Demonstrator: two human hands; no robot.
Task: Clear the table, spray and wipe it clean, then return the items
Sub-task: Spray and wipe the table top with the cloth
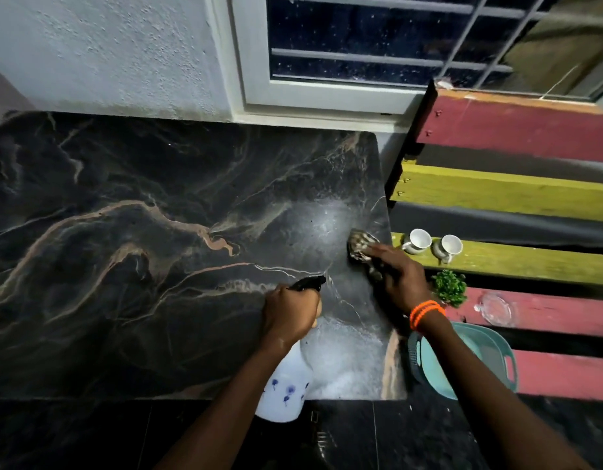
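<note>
The black marble table (130, 252) fills the left and middle of the head view, with a wet sheen near its right edge. My left hand (288, 313) grips the black trigger head of a white spray bottle (286, 388) with blue flower prints, held over the table's front right part. My right hand (395, 276) presses a crumpled cloth (359, 244) flat against the table's right edge, fingers spread over it.
A slatted bench in red and yellow (517, 191) stands right of the table. On it sit two white cups (418, 240) (449, 247), a small green plant (449, 288) and a clear glass dish (496, 308). A teal basket (496, 354) lies below my right wrist. A barred window (361, 45) lies beyond.
</note>
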